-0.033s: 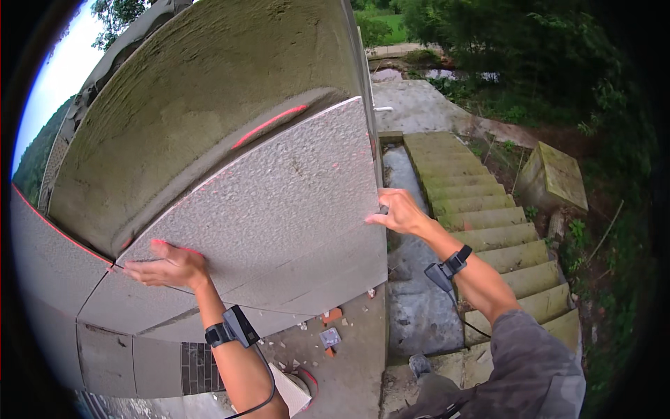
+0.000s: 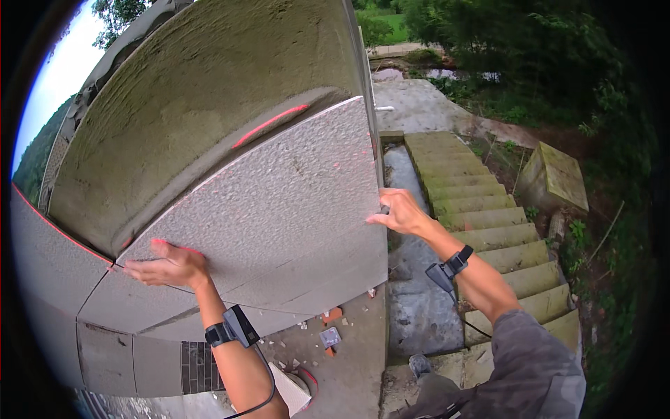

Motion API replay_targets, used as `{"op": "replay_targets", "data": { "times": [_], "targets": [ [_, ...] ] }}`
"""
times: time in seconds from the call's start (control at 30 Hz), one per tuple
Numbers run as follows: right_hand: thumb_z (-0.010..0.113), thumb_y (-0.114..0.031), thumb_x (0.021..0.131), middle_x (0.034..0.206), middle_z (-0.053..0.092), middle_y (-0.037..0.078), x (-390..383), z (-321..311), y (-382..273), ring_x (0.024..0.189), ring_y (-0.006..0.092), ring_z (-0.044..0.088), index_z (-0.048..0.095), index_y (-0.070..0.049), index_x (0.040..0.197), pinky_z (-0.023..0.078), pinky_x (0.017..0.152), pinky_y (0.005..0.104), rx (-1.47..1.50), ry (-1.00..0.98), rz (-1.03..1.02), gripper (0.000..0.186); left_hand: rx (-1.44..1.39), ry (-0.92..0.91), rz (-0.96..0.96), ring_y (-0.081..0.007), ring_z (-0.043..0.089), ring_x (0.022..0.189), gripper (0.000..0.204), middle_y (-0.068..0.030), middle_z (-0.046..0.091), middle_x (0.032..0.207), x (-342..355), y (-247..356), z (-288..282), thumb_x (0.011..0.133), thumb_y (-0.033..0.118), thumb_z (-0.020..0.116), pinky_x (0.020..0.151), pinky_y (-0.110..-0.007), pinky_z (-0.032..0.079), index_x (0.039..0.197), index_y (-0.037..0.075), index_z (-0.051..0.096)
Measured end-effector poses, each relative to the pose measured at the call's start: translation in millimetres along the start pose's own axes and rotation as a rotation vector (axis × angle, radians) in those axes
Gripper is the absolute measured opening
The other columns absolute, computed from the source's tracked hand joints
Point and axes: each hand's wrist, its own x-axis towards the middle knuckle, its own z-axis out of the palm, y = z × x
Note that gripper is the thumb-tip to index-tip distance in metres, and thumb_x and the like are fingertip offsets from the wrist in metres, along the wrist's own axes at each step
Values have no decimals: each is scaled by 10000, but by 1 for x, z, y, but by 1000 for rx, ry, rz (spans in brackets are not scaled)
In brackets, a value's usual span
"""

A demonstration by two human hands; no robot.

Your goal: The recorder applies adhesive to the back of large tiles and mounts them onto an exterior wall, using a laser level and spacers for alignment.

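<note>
A large grey, rough-faced wall tile (image 2: pixel 279 188) stands against the wall, its upper edge below a bare mortar-coated area (image 2: pixel 202 91). My left hand (image 2: pixel 167 264) lies against the tile's lower left part, fingers stretched toward the joint with the neighbouring tile (image 2: pixel 52 255). At the tile's right edge is my right hand (image 2: pixel 399 211), thumb on the front and fingers curled around the side, partly hidden. A red laser line falls along the mortar, the left tile's top edge and my left hand. Wet-looking mortar (image 2: pixel 230 146) bulges along the tile's upper edge.
Mossy concrete steps (image 2: pixel 481 209) descend on the right, beside a grey concrete strip (image 2: pixel 412 307). Brick fragments (image 2: pixel 332 315) and a small grey square piece (image 2: pixel 330 338) lie on the floor below. A square concrete block (image 2: pixel 555 178) stands beyond the steps.
</note>
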Motion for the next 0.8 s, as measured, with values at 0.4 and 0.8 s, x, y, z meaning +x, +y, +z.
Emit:
{"op": "replay_targets", "data": {
  "times": [0.4,0.8],
  "targets": [
    [840,-336,792,851,633,175,1,-16,-39,786,395,632,649,47,827,507,700,439,-64,99,169,429,-19,-22,-5,-494,191,1468,970,-381,216,1560,-1,1,-2,988,677,335,1190,-592,144,1515,-131,231],
    [794,-223,868,970,724,170,34,-10,-78,897,240,684,715,65,1017,524,822,344,276,582,406,334,-17,48,70,-487,211,1472,959,-349,224,1586,-3,-2,4,985,613,446,1205,-581,139,1519,-149,214]
  ]
}}
